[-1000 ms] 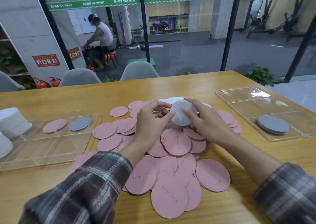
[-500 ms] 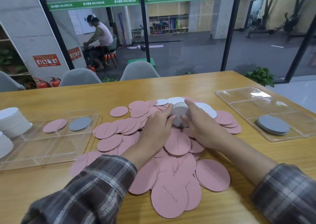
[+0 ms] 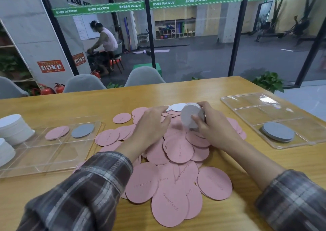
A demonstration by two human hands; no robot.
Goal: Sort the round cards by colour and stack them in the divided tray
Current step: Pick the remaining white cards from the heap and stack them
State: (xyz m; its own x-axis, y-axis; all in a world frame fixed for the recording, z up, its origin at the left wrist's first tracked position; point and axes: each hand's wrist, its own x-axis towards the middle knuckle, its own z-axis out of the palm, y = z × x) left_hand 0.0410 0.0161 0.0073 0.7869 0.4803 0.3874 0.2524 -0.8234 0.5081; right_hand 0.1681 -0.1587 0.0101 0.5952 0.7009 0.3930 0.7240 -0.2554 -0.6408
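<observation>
Since half a second ago my right hand (image 3: 213, 130) has lifted the stack of pale cards (image 3: 189, 114) off the pile and tipped it on edge; my left hand (image 3: 150, 126) has let go. The pink cards (image 3: 178, 151) lie from 6 o'clock to the middle of the table (image 3: 105, 104). My left hand rests flat and relaxed on them; my right grips the stack. The left tray (image 3: 44, 153) sits at 9 o'clock, the right tray (image 3: 250, 104) at 3 o'clock holding grey cards (image 3: 277, 131). Gripped one-handed on edge, the stack could fan out and spill. One white card (image 3: 177, 106) waits at 12 o'clock.
</observation>
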